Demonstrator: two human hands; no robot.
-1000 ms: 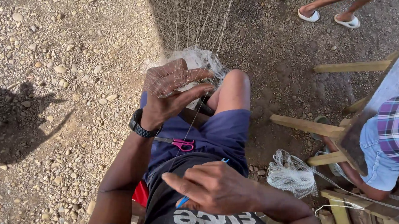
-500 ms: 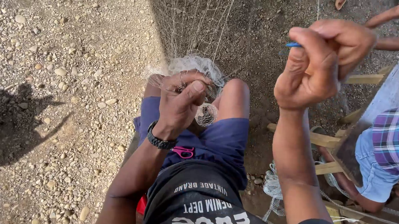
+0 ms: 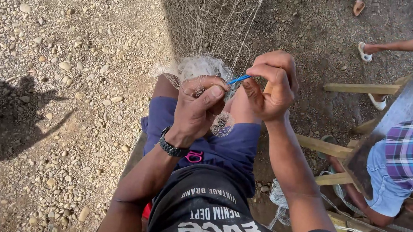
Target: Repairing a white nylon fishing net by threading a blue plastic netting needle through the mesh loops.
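Mid-frame: left hand (image 3: 198, 106) pinching bunched white net (image 3: 203, 68) over the knee, right hand (image 3: 271, 86) just beside, clamped on blue needle (image 3: 238, 79) poking into mesh.

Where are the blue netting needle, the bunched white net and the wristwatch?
blue netting needle (image 3: 239, 78), head view, on the bare shaft between the hands.
bunched white net (image 3: 200, 65), head view, on the gathered clump above the knee.
wristwatch (image 3: 171, 148), head view, on the black strap.

The ground (image 3: 71, 56) is gravel and small pebbles on the left, darker packed dirt on the right. Wooden slats (image 3: 361, 88) lie on the dirt at right, with a loose clump of white net (image 3: 279, 201) near them.
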